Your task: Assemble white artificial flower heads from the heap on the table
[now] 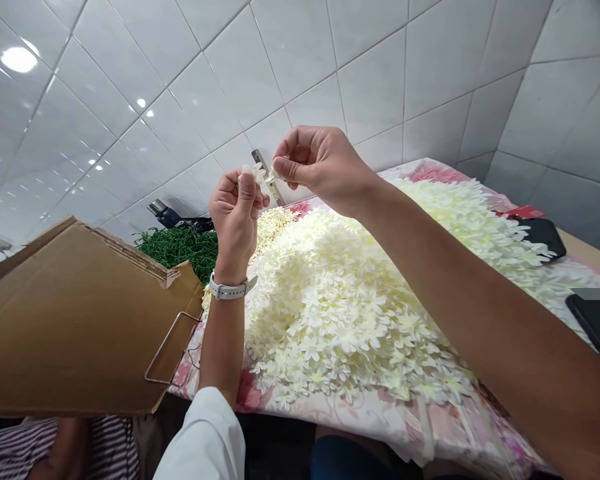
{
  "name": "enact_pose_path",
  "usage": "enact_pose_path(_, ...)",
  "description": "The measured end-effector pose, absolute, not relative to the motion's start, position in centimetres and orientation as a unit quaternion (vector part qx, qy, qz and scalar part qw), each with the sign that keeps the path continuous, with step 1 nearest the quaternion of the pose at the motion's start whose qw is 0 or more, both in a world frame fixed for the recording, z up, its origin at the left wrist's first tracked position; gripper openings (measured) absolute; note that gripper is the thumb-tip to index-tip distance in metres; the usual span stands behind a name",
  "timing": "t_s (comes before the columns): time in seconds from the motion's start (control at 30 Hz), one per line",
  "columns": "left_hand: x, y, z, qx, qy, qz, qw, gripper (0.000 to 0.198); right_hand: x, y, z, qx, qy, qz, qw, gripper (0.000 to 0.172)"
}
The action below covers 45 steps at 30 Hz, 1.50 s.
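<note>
Both hands are raised above the desk, close together, and work on a small cream artificial blossom (258, 175). The left hand (236, 223), with a white watch (230, 288) on its wrist and a white sleeve (205, 437) at the forearm, has its fingers (233, 190) curled in and its thumb pressed against the blossom's base. The right hand (325, 170) pinches the other side narrowly between thumb and forefinger. Below them, a large heap of cream artificial blossoms (340, 313) covers a pink floral cloth (380, 417), with a smaller pile of blossoms (273, 227) just beyond the left hand. Green artificial grass (180, 250) lies past the heap, beside a brown cardboard sheet (75, 320) with a wire handle (167, 347) at its edge. A black phone (543, 237) and a red tag (523, 212) lie at the far right of the cloth, and a dark tablet (597, 327) lies nearer. White tiles (230, 80) line the wall behind.
</note>
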State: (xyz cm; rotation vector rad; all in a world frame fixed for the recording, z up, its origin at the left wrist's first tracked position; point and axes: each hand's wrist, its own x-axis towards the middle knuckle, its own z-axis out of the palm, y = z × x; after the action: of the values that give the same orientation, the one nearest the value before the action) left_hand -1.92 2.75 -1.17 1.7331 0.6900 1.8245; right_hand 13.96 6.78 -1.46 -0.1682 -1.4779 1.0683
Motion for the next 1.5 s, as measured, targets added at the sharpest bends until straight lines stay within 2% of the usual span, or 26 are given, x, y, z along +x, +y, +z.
enact_pose_path(0.2,-1.6,2.4,-1.2,0.646,0.246,0.672,0.265,0.030,14.0,6.3,-1.3,-0.056,-0.694,0.438,0.569,0.030)
enact_pose_path(0.43,-1.8,2.8,-1.4,0.653,0.286,0.684,0.153,0.038,13.8,5.8,-1.2,-0.062,-0.713,0.396,0.575,0.036)
enact_pose_path(0.87,-2.0,2.5,-0.9,0.624,0.294,0.661,0.297,0.014,13.3,6.0,-1.7,-0.096,-0.704,0.399,0.580,0.045)
enact_pose_path(1.03,-1.8,2.3,-0.7,0.610,0.315,0.663,0.299,0.023,13.2,6.3,-1.7,-0.084,-0.697,0.399,0.590,0.046)
enact_pose_path(1.27,-2.0,2.7,-0.7,0.602,0.321,0.690,0.241,0.032,14.1,7.0,-1.7,-0.102,-0.694,0.416,0.579,0.029)
enact_pose_path(1.5,-1.7,2.7,-1.1,0.615,0.321,0.675,0.251,0.033,14.6,7.2,-2.0,-0.132,-0.713,0.392,0.567,0.041)
